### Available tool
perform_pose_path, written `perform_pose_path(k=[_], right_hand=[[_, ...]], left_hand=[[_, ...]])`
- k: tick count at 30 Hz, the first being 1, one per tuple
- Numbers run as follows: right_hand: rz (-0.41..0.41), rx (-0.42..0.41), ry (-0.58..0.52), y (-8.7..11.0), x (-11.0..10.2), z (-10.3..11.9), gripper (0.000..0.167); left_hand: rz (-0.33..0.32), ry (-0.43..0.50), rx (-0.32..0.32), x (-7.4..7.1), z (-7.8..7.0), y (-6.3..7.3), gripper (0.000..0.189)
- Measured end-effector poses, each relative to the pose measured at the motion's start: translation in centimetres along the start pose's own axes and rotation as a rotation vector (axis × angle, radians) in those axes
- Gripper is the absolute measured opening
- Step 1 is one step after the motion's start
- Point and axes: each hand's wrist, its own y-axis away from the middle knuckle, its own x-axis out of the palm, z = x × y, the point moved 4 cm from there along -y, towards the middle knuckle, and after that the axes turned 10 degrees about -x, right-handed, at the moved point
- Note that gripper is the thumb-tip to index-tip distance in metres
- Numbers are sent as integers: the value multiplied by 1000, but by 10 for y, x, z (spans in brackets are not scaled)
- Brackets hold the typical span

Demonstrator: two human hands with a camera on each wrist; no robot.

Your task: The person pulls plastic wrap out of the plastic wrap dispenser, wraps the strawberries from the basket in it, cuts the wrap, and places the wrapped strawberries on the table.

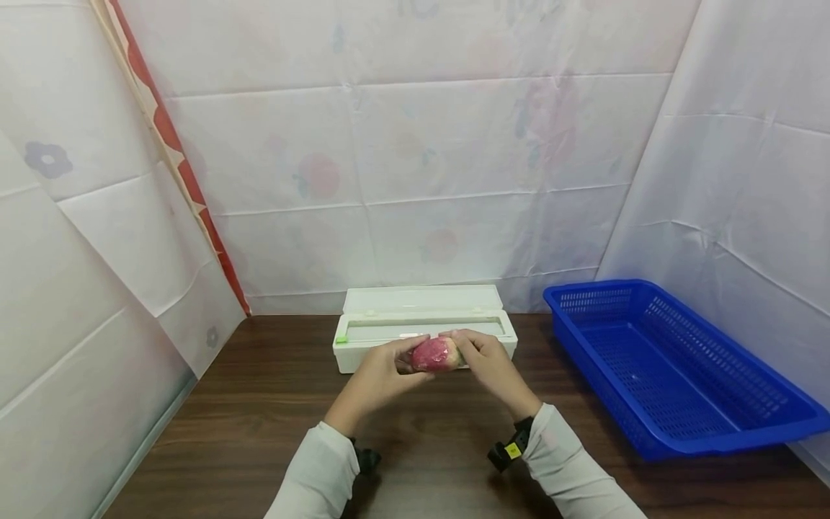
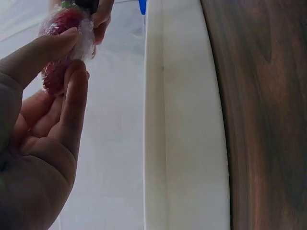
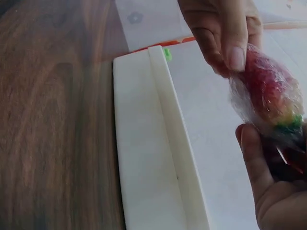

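Note:
A red fruit (image 1: pixel 433 355), yellowish and green at one end, is held up in front of the white box (image 1: pixel 424 339). Clear cling film (image 3: pixel 243 103) wraps it, with shiny creases in both wrist views. My left hand (image 1: pixel 382 371) grips the red end between thumb and fingers. At the yellow-green end, my right hand (image 1: pixel 488 364) holds the fruit, its thumb and fingers spread around it. The box looks like a cling film dispenser: its long lid (image 1: pixel 421 297) is flipped back, and a small green piece (image 1: pixel 341 339) sits at its left end.
A blue perforated plastic basket (image 1: pixel 648 375) stands on the right of the brown wood table (image 1: pixel 246 432). White sheeting (image 1: pixel 415 158) with faint fruit prints closes off the back and sides. A red-patterned strip (image 1: pixel 188 173) runs down the left corner.

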Motion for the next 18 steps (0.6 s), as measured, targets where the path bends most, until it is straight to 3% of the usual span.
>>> perform_pose_path(k=[4, 8, 13, 18], right_hand=[[65, -3, -43, -1, -6, -1, 34], [203, -9, -72, 2, -11, -1, 36], [373, -84, -75, 4, -14, 4, 54], [403, -137, -55, 2, -15, 6, 56]], left_hand=[[24, 9, -11, -3, 1, 0, 51], [19, -16, -15, -4, 3, 0, 50], [72, 1, -53, -4, 7, 2, 60], [152, 10, -69, -4, 9, 3, 69]])
